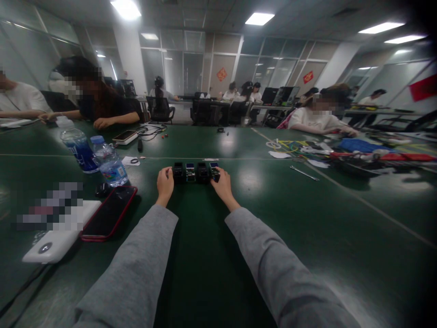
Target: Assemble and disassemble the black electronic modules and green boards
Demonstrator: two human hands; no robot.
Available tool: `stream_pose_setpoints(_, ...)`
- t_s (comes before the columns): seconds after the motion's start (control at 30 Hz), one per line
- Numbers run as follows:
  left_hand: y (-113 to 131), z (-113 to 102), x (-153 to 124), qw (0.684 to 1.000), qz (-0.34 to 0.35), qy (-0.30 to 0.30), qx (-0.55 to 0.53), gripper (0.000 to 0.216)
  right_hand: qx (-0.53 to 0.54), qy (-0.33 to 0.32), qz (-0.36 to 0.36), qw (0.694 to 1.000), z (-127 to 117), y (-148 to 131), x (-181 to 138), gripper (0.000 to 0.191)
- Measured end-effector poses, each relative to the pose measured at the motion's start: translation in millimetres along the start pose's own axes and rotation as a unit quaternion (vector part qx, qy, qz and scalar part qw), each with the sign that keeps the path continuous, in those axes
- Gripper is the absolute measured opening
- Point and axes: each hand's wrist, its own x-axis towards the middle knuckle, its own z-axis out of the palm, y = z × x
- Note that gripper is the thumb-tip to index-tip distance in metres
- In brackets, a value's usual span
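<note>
Now left hand (165, 181), right hand (221, 180) pinching ends of module row (195, 172); long axis left-right.

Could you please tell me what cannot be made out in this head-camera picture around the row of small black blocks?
- Row of small black blocks: too small and far to identify in the head view.
- Left hand and right hand: fingers curl round the row's ends; the grip is hidden.
- White box beside the phone: its label is blurred out.
- Bottles: label print is too small.
</note>
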Motion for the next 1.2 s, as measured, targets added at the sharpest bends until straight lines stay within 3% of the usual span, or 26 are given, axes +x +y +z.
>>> stream_pose_setpoints(0.4, -1.5, -2.5, -0.9, 0.999, 0.002, 0.037, -0.007, 0.024, -0.035, -0.004, -0.006, 0.999, -1.4, -1.1, -1.2, 0.053)
stream_pose_setpoints(1.2, 5.7, -7.9, -4.5, 0.999, -0.025, 0.031, 0.012, 0.027, -0.077, -0.010, -0.002, 0.997, -11.5, -10.6, -2.6, 0.041)
